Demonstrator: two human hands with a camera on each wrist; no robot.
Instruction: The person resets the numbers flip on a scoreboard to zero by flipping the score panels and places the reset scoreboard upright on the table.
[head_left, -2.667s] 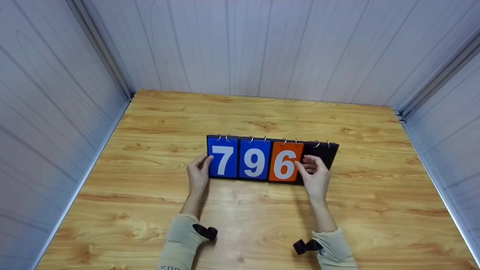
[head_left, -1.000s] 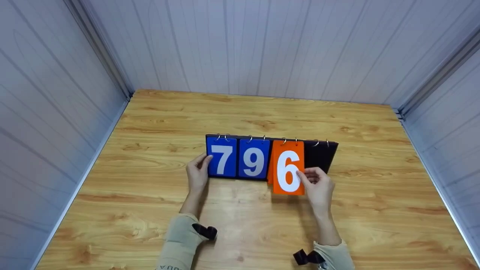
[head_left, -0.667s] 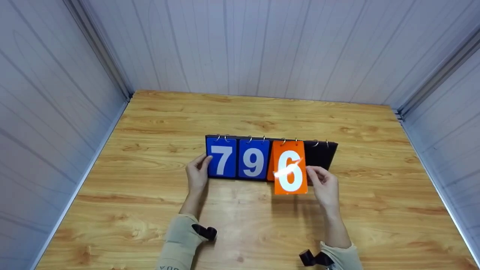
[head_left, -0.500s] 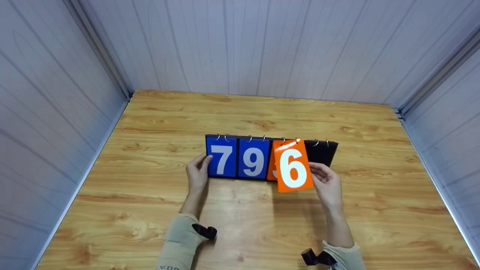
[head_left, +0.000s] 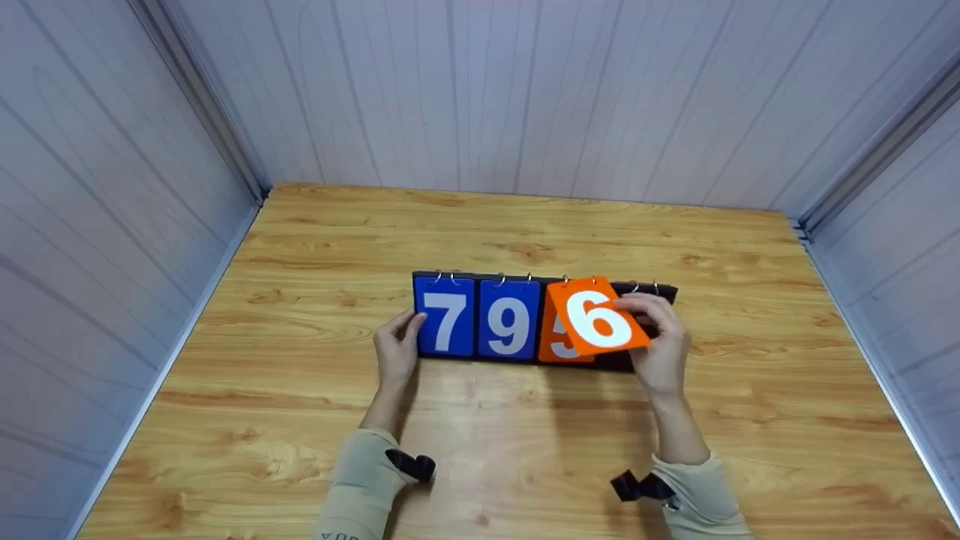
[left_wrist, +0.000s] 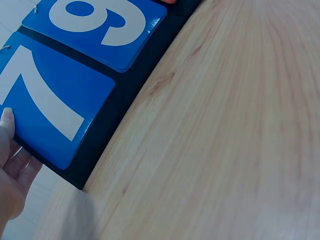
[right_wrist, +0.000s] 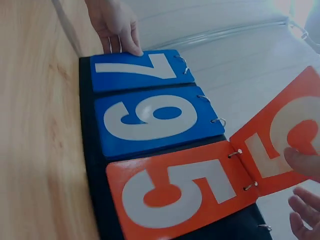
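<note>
A black flip scoreboard (head_left: 615,361) stands tilted on the table, its number cards hung from metal rings. My left hand (head_left: 396,349) grips its left edge, thumb on the front beside the blue 7 card (left_wrist: 60,100) and fingers behind. The blue 9 card (right_wrist: 150,120) hangs beside it. My right hand (head_left: 661,341) pinches the right side of an orange 6 card (head_left: 600,319), raised and slanted away from the board. Under it lies an orange 5 card (right_wrist: 175,195), partly covered in the head view. In the right wrist view the raised card's near face carries a 5.
The wooden table (head_left: 480,435) extends around the scoreboard. White panel walls (head_left: 480,97) enclose the back and both sides. The scoreboard's rightmost panel is bare black with two rings (head_left: 645,286). A dark wrist mount (head_left: 411,465) sits on each sleeve.
My right hand has pulled the orange 6 card off its stack, then swung it up and to the right, exposing the 5 beneath. My left hand has stayed at the board's left edge.
</note>
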